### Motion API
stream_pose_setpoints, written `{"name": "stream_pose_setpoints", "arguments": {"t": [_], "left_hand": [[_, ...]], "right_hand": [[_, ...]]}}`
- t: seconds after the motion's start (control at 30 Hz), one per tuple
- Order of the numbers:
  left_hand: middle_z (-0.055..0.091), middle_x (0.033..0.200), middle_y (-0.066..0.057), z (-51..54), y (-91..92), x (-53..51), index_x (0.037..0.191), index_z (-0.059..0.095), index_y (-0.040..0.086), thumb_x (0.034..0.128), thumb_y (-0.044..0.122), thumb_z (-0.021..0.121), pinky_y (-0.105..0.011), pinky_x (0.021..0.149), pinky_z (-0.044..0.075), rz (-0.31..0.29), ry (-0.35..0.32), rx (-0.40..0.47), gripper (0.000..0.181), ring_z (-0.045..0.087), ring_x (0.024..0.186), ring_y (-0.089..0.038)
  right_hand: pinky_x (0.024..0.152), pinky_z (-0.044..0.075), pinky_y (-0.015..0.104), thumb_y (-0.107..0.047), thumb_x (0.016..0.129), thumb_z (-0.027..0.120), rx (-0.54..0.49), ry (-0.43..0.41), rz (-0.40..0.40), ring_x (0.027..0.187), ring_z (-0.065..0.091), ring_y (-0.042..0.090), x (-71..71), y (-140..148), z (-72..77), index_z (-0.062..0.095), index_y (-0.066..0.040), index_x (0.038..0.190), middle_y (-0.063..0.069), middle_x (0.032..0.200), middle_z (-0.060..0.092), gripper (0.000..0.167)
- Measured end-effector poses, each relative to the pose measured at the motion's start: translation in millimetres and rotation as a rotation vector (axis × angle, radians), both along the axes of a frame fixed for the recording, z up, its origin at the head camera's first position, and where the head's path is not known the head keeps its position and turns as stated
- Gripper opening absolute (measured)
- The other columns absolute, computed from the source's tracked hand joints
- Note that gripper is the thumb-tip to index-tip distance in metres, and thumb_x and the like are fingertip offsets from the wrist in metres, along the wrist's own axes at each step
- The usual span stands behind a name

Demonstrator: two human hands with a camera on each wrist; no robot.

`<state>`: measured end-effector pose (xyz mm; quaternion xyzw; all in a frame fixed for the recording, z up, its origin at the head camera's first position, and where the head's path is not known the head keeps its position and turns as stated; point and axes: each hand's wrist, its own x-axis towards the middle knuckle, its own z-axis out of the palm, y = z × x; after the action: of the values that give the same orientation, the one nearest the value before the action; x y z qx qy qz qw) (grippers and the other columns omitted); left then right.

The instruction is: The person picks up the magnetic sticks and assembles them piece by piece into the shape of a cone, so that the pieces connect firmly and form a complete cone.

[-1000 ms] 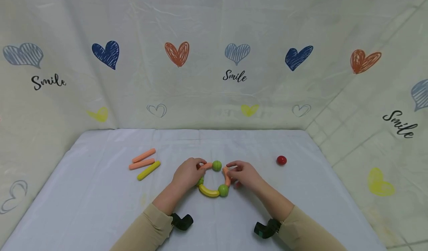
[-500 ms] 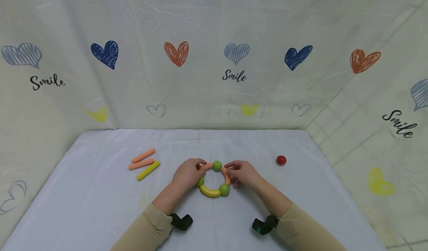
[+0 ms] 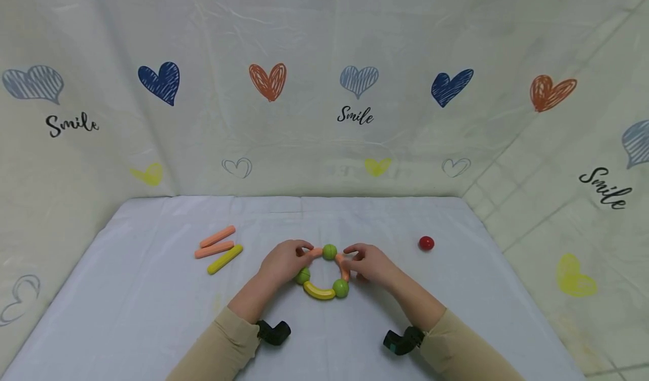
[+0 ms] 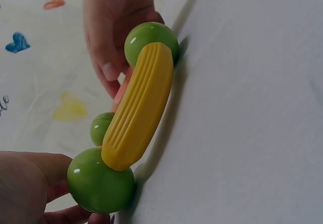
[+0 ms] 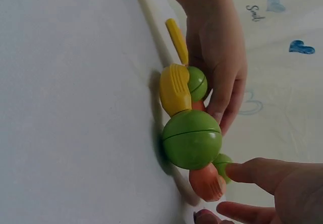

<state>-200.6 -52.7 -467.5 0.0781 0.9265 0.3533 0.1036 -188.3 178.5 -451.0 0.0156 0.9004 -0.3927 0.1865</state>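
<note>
A ring of glossy toy pieces lies on the white cloth. In the head view it shows a yellow curved bar (image 3: 319, 291) at the front, a left green ball (image 3: 303, 275), a right green ball (image 3: 341, 288), a back green ball (image 3: 329, 252) and two orange curved bars. My left hand (image 3: 283, 262) pinches the left orange bar (image 3: 316, 253) between thumb and fingers; part of it is hidden. Around the right orange bar (image 3: 346, 273) my right hand (image 3: 372, 265) has its fingers parted; in the right wrist view a gap shows between fingers and bar.
Two straight orange sticks, the far orange stick (image 3: 218, 236) and the near orange stick (image 3: 215, 249), lie at back left beside a yellow stick (image 3: 225, 259). A red ball (image 3: 426, 243) sits at the right. A heart-printed curtain (image 3: 304, 138) hangs behind the table.
Over the second, the right orange bar has come up against the back green ball and the ring's front has shifted slightly right. The right fingers have since parted a little.
</note>
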Motion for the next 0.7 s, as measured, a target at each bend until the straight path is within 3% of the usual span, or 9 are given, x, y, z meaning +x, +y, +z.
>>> {"name": "stream_pose_setpoints", "arguments": {"t": [0.17, 0.33, 0.47, 0.7], "left_hand": [[0.066, 0.104, 0.003, 0.3, -4.1, -5.1, 0.12, 0.071, 0.025, 0.0962, 0.038, 0.064, -0.036, 0.076, 0.047, -0.036, -0.04, 0.028, 0.028, 0.057, 0.085, -0.015], [0.065, 0.104, 0.002, -2.0, -10.7, -6.8, 0.122, 0.07, 0.028, 0.0958, 0.05, 0.061, -0.037, 0.075, 0.047, -0.069, -0.057, 0.029, 0.035, 0.056, 0.085, -0.016], [0.064, 0.105, 0.0, -5.3, -15.7, -4.9, 0.127, 0.068, 0.028, 0.0955, 0.053, 0.06, -0.039, 0.078, 0.047, -0.073, -0.075, 0.034, 0.041, 0.056, 0.088, -0.017], [0.063, 0.109, -0.001, -6.1, -22.5, 1.3, 0.131, 0.065, 0.028, 0.0935, 0.036, 0.068, -0.041, 0.081, 0.047, -0.038, -0.103, 0.089, 0.039, 0.055, 0.092, -0.019]], "right_hand": [[0.053, 0.044, 0.028, -0.029, 0.087, 0.075, 0.046, -0.003, 0.068, 0.058, 0.052, 0.018, 5.9, -0.8, 3.0, 0.063, -0.013, 0.127, 0.005, 0.086, 0.059, 0.044], [0.054, 0.045, 0.029, -0.023, 0.087, 0.074, 0.017, 0.003, 0.06, 0.063, 0.054, 0.019, 7.3, -6.3, 3.9, 0.063, -0.012, 0.127, 0.005, 0.086, 0.06, 0.043], [0.056, 0.046, 0.029, -0.022, 0.087, 0.073, -0.021, 0.004, 0.048, 0.067, 0.056, 0.02, 0.8, -6.1, 0.4, 0.064, -0.013, 0.127, 0.005, 0.091, 0.062, 0.042], [0.064, 0.048, 0.029, -0.022, 0.092, 0.071, -0.085, 0.033, 0.081, 0.077, 0.057, 0.018, -14.8, -1.4, -7.8, 0.069, -0.015, 0.122, 0.004, 0.097, 0.064, 0.031]]}}
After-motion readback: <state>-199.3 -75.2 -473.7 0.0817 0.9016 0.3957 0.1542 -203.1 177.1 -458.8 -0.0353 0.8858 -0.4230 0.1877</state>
